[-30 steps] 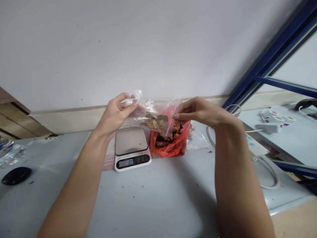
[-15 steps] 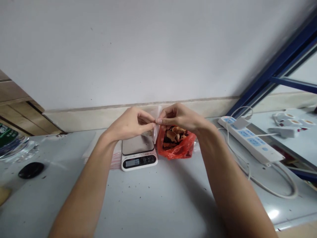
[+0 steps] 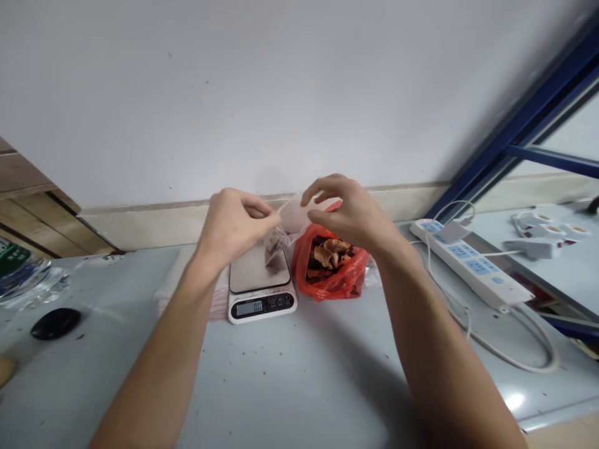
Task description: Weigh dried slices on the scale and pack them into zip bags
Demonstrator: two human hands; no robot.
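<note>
My left hand (image 3: 236,224) pinches the edge of a small clear plastic bag (image 3: 286,236) that hangs over the back of the scale. A few brownish pieces show in the bag's bottom. My right hand (image 3: 344,209) is apart from the bag's right side, fingers spread and curved, with nothing in them. Below, the white digital kitchen scale (image 3: 259,280) reads 0.0. Beside it, under my right hand, an open red plastic bag (image 3: 327,288) holds brown dried slices (image 3: 330,255).
Flat plastic bags with reddish edges (image 3: 218,304) lie left of the scale. A black oval object (image 3: 56,323) and a large clear bottle (image 3: 28,280) are at far left. On the right are a white power strip (image 3: 472,265), its cable and a blue frame (image 3: 496,134).
My hands have moved apart. The right one has let go of the clear bag and opened, while the left still grips it. The clear bag's mouth has spread wider.
</note>
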